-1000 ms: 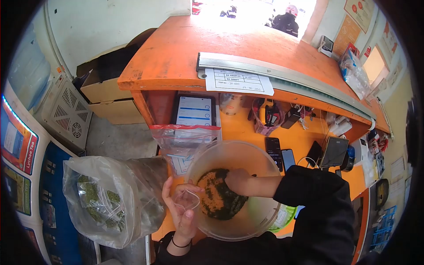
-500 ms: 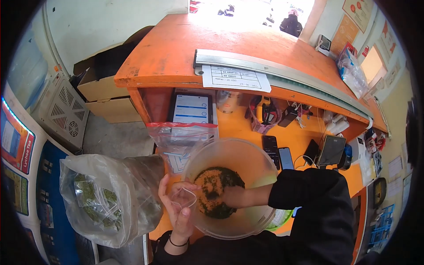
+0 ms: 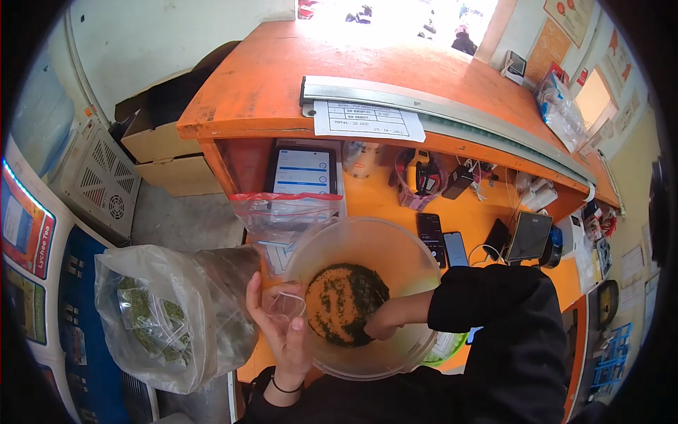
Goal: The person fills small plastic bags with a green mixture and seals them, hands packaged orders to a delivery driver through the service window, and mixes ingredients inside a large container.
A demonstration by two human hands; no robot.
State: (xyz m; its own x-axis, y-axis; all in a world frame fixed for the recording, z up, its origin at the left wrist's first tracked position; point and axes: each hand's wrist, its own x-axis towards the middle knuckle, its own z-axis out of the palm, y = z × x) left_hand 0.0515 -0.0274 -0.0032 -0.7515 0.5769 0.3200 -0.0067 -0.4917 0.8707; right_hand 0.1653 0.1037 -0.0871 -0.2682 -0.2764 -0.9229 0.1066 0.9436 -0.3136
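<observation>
A translucent round tub (image 3: 414, 254) holds a dark green and orange crumbly mix (image 3: 335, 300). My right hand (image 3: 390, 315) reaches into the tub at the mix's right edge, fingers bent downward; the fingertips and anything between them are hidden. At the tub's left rim, my left hand (image 3: 284, 336) holds a small clear plastic bag (image 3: 288, 307) with its mouth spread open between thumb and fingers. To the left stands a large clear plastic sack (image 3: 219, 332) containing small packets of green flakes (image 3: 152, 314).
Behind the tub lie a red-zip bag (image 3: 286, 212), a tablet (image 3: 302, 171) and two phones (image 3: 431, 239). A paper slip (image 3: 367, 121) hangs from the orange counter (image 3: 282, 63). Cardboard boxes (image 3: 169, 152) sit on the floor at the left.
My right hand has moved within the tub toward its lower right, exposing more of the mix. My left hand keeps the small bag open. The view has shifted slightly.
</observation>
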